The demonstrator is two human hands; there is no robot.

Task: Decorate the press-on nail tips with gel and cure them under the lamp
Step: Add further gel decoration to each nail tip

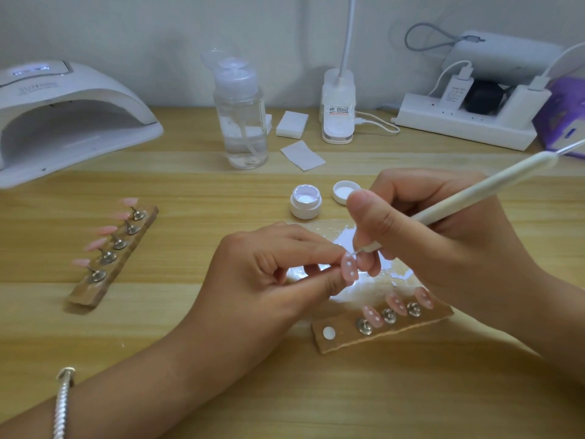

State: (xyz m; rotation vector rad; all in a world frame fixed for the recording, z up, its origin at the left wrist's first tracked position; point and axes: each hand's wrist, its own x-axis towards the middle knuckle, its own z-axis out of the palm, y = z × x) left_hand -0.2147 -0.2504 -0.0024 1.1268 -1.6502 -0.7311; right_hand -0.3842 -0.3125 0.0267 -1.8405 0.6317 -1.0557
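Where the table [221,391] meets the wall [126,26], a curing lamp [72,99] sits.

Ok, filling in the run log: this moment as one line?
step: dotting | left hand: pinches nail tip | right hand: holds dotting tool at that tip | gel pot: open

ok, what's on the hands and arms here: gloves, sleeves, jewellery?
No gloves, and no sleeves in view: both forearms are bare. The left hand has a silver twisted-rope bracelet at its wrist. The right hand shows no ring, watch or bracelet.
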